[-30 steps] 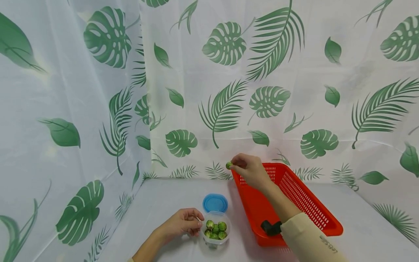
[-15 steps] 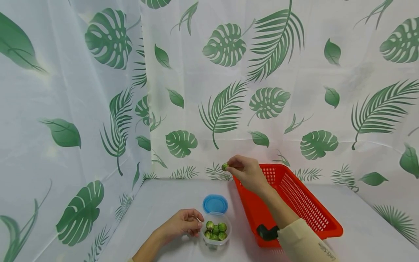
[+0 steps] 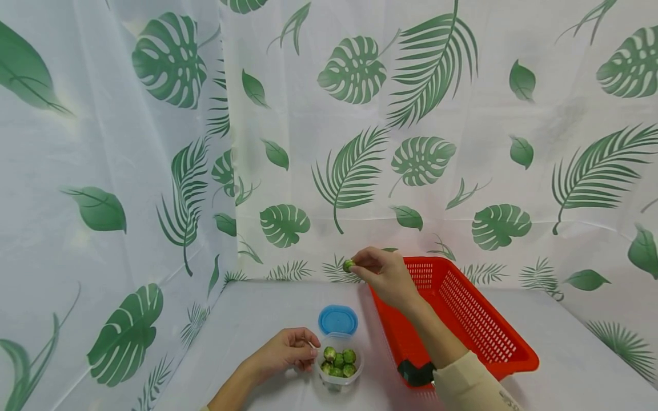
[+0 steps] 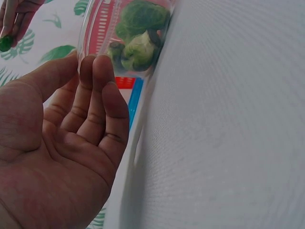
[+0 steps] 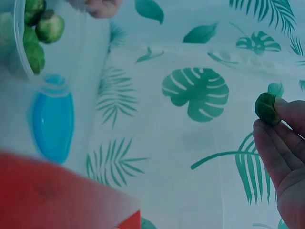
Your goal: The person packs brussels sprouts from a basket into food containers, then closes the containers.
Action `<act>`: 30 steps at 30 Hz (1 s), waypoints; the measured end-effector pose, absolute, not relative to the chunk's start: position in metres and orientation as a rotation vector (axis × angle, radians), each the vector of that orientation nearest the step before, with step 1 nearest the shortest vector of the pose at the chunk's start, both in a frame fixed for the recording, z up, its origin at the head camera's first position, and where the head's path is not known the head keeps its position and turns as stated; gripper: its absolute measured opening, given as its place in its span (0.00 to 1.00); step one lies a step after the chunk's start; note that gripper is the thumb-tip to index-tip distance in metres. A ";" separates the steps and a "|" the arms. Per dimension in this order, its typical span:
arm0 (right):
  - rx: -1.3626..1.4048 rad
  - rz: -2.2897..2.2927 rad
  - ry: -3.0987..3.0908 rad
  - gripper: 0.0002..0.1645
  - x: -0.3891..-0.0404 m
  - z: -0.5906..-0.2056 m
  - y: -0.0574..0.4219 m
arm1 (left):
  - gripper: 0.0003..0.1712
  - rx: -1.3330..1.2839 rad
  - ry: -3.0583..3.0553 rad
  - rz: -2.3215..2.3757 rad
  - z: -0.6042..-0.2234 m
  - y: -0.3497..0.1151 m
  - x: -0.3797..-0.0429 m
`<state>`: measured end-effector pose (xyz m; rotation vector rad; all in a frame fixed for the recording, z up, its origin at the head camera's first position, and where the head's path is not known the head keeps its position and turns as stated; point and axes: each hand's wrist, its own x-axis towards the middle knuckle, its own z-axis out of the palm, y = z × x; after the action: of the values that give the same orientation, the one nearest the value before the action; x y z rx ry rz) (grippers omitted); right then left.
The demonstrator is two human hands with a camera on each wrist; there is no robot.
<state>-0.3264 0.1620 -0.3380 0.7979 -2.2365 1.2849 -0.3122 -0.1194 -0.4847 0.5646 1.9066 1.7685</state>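
Observation:
A Brussels sprout (image 5: 268, 109) is pinched between the thumb and fingertips of my right hand (image 3: 386, 276), held up above the table near the red basket's far left corner. My left hand (image 3: 289, 351) pinches the rim of a clear plastic tub (image 4: 164, 5) with thumb and fingertips. Several Brussels sprouts (image 3: 338, 359) lie inside this tub, which stands upright on the table. Its blue lid (image 3: 337, 319) lies flipped back behind it, apparently joined to the rim.
A red perforated basket (image 3: 480, 308) stands to the right, beneath my right forearm. Part of its inside is hidden by that arm. A black band (image 3: 415, 372) sits at my right wrist. Leaf-printed sheets (image 3: 339, 171) rise behind and to the left of the white table (image 3: 262, 308).
My right hand has shifted left and slightly down with the sprout, from over the basket's far left edge to just outside it. The left hand and tub have not moved.

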 end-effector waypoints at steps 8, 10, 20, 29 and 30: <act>0.790 1.311 -2.227 0.08 -0.321 -0.348 0.158 | 0.16 0.592 1.908 1.763 -0.486 -0.120 -0.311; 0.791 1.306 -2.227 0.08 -0.320 -0.351 0.157 | 0.17 0.585 1.908 1.758 -0.486 -0.120 -0.312; 0.787 1.313 -2.262 0.09 -0.314 -0.361 0.153 | 0.19 0.566 1.898 1.754 -0.487 -0.121 -0.314; 0.758 1.362 -2.295 0.08 -0.310 -0.368 0.151 | 0.17 0.558 1.909 1.761 -0.486 -0.119 -0.313; 0.753 1.365 -2.296 0.09 -0.310 -0.369 0.151 | 0.17 0.556 1.908 1.760 -0.486 -0.119 -0.313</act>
<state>-0.3097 0.1514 -0.3686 0.7533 -2.2965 1.3647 -0.3130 -0.1195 -0.4860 0.5564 1.9084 1.7602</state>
